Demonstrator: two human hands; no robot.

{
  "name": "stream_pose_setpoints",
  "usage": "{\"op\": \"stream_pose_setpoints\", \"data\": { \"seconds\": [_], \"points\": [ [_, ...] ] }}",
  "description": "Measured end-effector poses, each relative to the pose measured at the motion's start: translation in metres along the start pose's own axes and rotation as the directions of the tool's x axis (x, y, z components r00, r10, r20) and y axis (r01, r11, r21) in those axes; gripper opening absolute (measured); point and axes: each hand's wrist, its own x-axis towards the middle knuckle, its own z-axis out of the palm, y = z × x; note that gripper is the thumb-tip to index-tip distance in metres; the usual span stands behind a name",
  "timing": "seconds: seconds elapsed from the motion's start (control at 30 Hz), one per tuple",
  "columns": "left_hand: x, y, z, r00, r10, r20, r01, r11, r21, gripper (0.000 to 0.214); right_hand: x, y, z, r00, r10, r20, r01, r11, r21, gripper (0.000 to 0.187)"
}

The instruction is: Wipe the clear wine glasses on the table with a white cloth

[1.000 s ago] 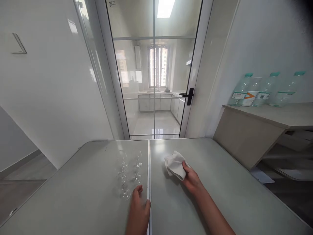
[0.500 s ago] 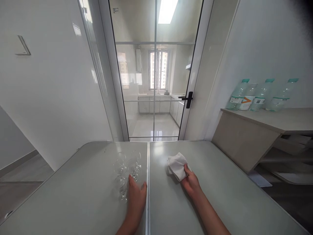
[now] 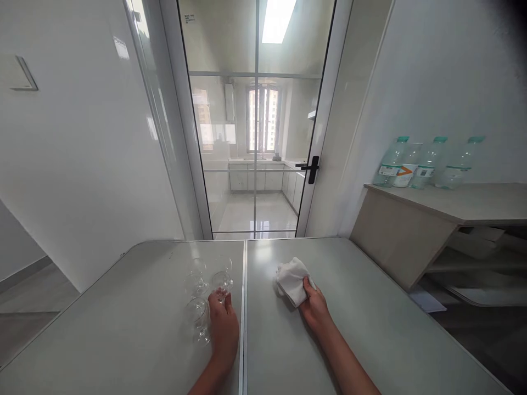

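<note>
1. Our left hand closes on a glass among the glasses on the table.
2. Our right hand clamps the cloth.
3. We judge the glass light, slippery, fragile; we grip its stem.

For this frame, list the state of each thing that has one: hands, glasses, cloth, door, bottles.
Left hand: closed around the stem of one glass.
Right hand: gripping the cloth.
Glasses: upright, clustered on the table, look empty.
Cloth: crumpled, resting on the table.
Glass door: shut.
Bottles: upright on the shelf, capped.
</note>
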Motion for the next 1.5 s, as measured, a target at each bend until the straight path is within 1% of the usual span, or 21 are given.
{"op": "stream_pose_setpoints", "data": {
  "seconds": [0.1,0.23,0.3,0.37,0.43,0.47,0.5,0.6,0.67,0.83,0.97,1.07,1.13,1.2,1.23,1.27,1.3,1.33,1.43,1.47,1.5],
  "points": [
    [-0.009,0.001,0.000,0.974,0.211,0.079,-0.213,0.977,0.024,0.034,-0.016,-0.008,0.011,0.989,-0.145,-0.013,0.140,0.975,-0.175,0.047],
    [-0.014,0.003,0.006,0.772,0.578,0.263,-0.614,0.786,0.076,0.033,-0.045,-0.014,0.023,0.899,-0.361,0.249,0.438,0.767,-0.469,0.041],
    [-0.015,0.005,0.008,0.692,0.665,0.282,-0.713,0.691,0.118,0.033,-0.056,-0.014,0.024,0.792,-0.383,0.476,0.604,0.609,-0.515,0.034],
    [-0.014,0.007,0.008,0.654,0.701,0.285,-0.755,0.631,0.179,0.034,-0.061,-0.014,0.024,0.643,-0.362,0.675,0.754,0.456,-0.473,0.030],
    [-0.014,0.009,0.006,0.615,0.725,0.309,-0.788,0.575,0.219,0.035,-0.062,-0.015,0.023,0.510,-0.346,0.788,0.850,0.343,-0.400,0.029],
    [-0.015,0.011,0.005,0.591,0.737,0.328,-0.806,0.546,0.228,0.035,-0.062,-0.015,0.022,0.484,-0.337,0.807,0.866,0.319,-0.386,0.029],
    [-0.015,0.012,0.004,0.569,0.745,0.348,-0.822,0.520,0.231,0.034,-0.062,-0.016,0.022,0.498,-0.327,0.803,0.857,0.326,-0.399,0.029],
    [-0.017,0.016,0.001,0.522,0.758,0.391,-0.853,0.472,0.224,0.032,-0.064,-0.019,0.025,0.662,-0.249,0.707,0.717,0.485,-0.501,0.033],
    [-0.019,0.018,-0.001,0.518,0.752,0.408,-0.855,0.472,0.215,0.030,-0.067,-0.020,0.028,0.729,-0.173,0.662,0.620,0.576,-0.532,0.037],
    [-0.026,0.026,-0.010,0.533,0.683,0.499,-0.822,0.557,0.117,0.028,-0.070,-0.020,0.032,0.764,-0.040,0.644,0.507,0.655,-0.560,0.049],
    [-0.034,0.040,-0.014,0.609,0.533,0.587,-0.642,0.766,-0.030,0.015,-0.071,-0.021,0.032,0.758,0.021,0.652,0.448,0.710,-0.544,0.053],
    [-0.035,0.050,-0.013,0.657,0.325,0.680,-0.260,0.945,-0.200,0.022,-0.072,-0.025,0.031,0.781,0.024,0.624,0.373,0.783,-0.498,0.056],
    [-0.034,0.056,-0.013,0.558,0.164,0.813,0.128,0.951,-0.280,0.036,-0.074,-0.029,0.031,0.798,0.006,0.602,0.327,0.835,-0.442,0.060],
    [-0.031,0.059,-0.014,0.358,0.050,0.933,0.475,0.850,-0.227,0.042,-0.076,-0.032,0.032,0.803,-0.017,0.596,0.310,0.866,-0.393,0.060],
    [-0.031,0.059,-0.014,0.272,0.024,0.962,0.575,0.797,-0.182,0.043,-0.078,-0.033,0.033,0.804,-0.024,0.594,0.309,0.870,-0.384,0.060],
    [-0.030,0.060,-0.015,0.236,0.013,0.972,0.617,0.771,-0.160,0.043,-0.079,-0.034,0.034,0.806,-0.025,0.591,0.310,0.868,-0.387,0.061],
    [-0.030,0.059,-0.016,0.257,0.017,0.966,0.597,0.783,-0.173,0.043,-0.080,-0.034,0.036,0.810,-0.024,0.587,0.314,0.862,-0.399,0.061],
    [-0.031,0.058,-0.016,0.331,0.038,0.943,0.513,0.832,-0.213,0.042,-0.081,-0.034,0.038,0.814,-0.024,0.580,0.319,0.853,-0.413,0.061],
    [-0.031,0.048,-0.018,0.616,0.263,0.742,-0.081,0.959,-0.273,0.033,-0.079,-0.032,0.042,0.825,-0.014,0.565,0.325,0.830,-0.454,0.057],
    [-0.031,0.044,-0.018,0.651,0.377,0.659,-0.301,0.925,-0.232,0.029,-0.077,-0.030,0.043,0.829,-0.006,0.560,0.318,0.828,-0.462,0.055],
    [-0.030,0.039,-0.018,0.647,0.480,0.592,-0.480,0.860,-0.174,0.026,-0.075,-0.029,0.044,0.834,0.004,0.552,0.304,0.831,-0.465,0.053]
  ]
}}
